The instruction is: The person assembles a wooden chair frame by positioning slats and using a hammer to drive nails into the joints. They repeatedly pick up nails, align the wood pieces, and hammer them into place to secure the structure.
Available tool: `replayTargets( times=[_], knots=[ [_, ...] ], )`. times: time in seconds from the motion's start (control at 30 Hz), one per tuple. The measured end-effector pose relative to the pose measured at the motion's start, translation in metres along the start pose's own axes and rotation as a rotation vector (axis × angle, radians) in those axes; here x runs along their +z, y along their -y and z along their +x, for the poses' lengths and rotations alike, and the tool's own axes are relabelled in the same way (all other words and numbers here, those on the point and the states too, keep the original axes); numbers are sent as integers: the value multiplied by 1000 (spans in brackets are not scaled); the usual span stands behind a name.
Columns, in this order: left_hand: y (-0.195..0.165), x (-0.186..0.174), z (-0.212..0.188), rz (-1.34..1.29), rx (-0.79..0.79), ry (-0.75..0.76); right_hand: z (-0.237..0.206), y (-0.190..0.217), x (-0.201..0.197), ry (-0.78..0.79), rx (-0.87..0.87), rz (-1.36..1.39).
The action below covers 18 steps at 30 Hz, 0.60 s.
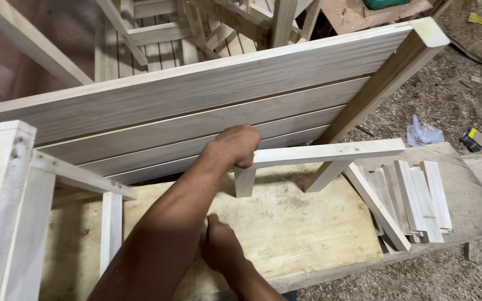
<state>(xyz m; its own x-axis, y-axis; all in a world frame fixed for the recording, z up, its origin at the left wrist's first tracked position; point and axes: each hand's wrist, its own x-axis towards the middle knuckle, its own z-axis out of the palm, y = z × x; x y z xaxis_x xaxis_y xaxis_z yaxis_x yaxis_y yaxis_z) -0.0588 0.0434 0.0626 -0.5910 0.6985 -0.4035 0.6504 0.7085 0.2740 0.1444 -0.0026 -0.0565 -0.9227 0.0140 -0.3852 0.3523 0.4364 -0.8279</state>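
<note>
A pale unfinished wooden furniture frame lies tipped on its side on a plywood workbench top [297,223]. Its slatted panel [196,106] leans up and away from me. My left hand [235,146] is closed around the frame's horizontal rail [336,151], right above a short upright post [245,183]. Lower down, my right hand [220,247] is curled into a fist resting on the plywood, close under my left forearm. Whether it holds anything is hidden. A slanted leg [377,86] rises at the right end of the panel.
Several short wooden slats [417,200] lie stacked on the bench's right end. Another part of the frame [12,195] stands at the near left. More unfinished wooden furniture [196,30] stands behind. The sawdust floor [447,89] holds a blue rag [423,134] and scraps.
</note>
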Motion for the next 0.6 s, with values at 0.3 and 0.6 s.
replayTargets(
  times=[0.3,0.6],
  knots=[
    [-3,-5,-6,-18,-45,14,24,43,-32,-199,139,271],
    [1,-2,-4,49,-20,24,16,53,8,9,55,358]
  ],
)
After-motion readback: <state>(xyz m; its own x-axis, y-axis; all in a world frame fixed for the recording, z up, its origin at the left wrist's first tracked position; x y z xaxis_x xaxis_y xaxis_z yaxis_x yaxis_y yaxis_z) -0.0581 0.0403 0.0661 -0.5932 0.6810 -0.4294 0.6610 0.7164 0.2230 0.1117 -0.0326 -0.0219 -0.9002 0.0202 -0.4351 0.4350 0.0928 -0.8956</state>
